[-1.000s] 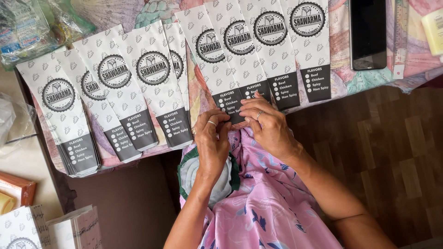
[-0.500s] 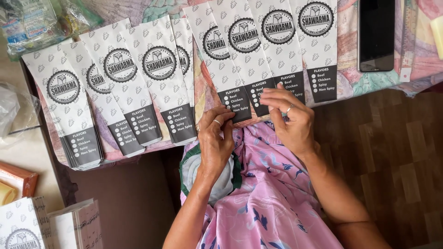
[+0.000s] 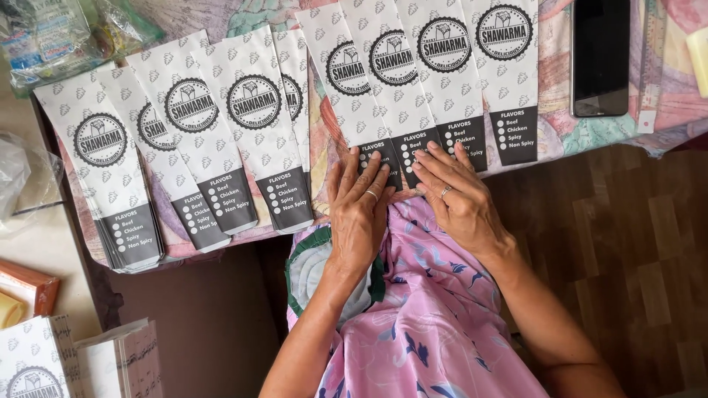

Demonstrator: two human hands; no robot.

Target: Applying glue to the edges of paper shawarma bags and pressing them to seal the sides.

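Note:
Long white paper sleeves with a round black emblem and a black lower band lie fanned out in overlapping rows along the edge of a cloth-covered table (image 3: 590,136). My left hand (image 3: 360,210) lies flat, fingers spread, on the black end of one sleeve (image 3: 352,88) in the right-hand group. My right hand (image 3: 457,199) presses flat beside it on the ends of the neighbouring sleeves (image 3: 402,81). Each hand wears a ring. Neither hand grips anything. A second fan of sleeves (image 3: 192,140) lies to the left, untouched.
A dark phone (image 3: 601,55) lies on the table at the upper right. Plastic-wrapped packs (image 3: 44,37) sit at the upper left. More sleeves (image 3: 33,365) and an orange box (image 3: 26,287) rest at the lower left. Wooden floor (image 3: 634,258) shows on the right, my pink patterned lap (image 3: 435,324) below.
Both hands were pinching the bottom end of a sleeve near my lap; now they lie flat, fingers spread, on the sleeve ends at the table's edge.

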